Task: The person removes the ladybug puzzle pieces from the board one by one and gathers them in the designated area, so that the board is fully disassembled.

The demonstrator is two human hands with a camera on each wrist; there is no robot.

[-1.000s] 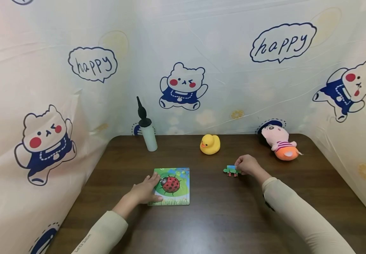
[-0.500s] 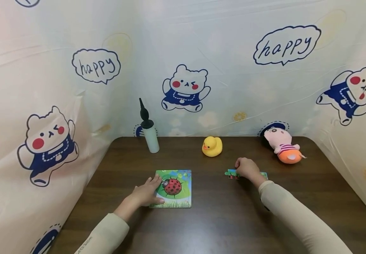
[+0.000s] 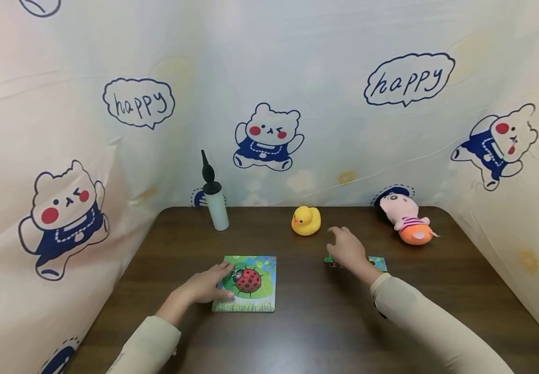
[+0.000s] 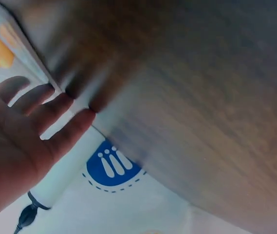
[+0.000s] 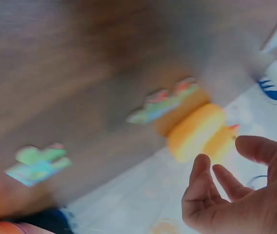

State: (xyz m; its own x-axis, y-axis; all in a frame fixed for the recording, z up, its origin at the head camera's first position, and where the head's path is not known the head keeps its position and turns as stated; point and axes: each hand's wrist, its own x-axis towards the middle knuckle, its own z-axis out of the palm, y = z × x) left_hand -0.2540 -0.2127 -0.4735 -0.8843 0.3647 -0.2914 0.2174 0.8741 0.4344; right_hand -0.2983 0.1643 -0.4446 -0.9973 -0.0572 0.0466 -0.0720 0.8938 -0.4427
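In the head view my left hand (image 3: 202,286) lies with fingers extended over the left edge of a square ladybug puzzle (image 3: 261,297). The left wrist view has those fingertips (image 4: 92,114) along the puzzle's rim. My right hand (image 3: 346,250) hovers with fingers parted and nothing between them, over loose jigsaw pieces. The right wrist view gives one run of pieces (image 5: 160,106) with red and green parts, close to the yellow rubber duck (image 5: 194,134). A separate blue-and-green piece (image 5: 38,166) lies apart from it. From the head, my hand partly hides the first run.
At the table's back stand a pale hand pump (image 3: 217,212) with a black nozzle, left of the duck, and a pink plush toy (image 3: 402,218) in striped clothing at the right. A printed curtain (image 3: 325,130) encloses the back and sides of the brown table (image 3: 297,337).
My right hand has come off the jigsaw pieces and its fingers have spread, pointing toward the duck. The piece under its wrist has come into view. My left hand stays on the puzzle.
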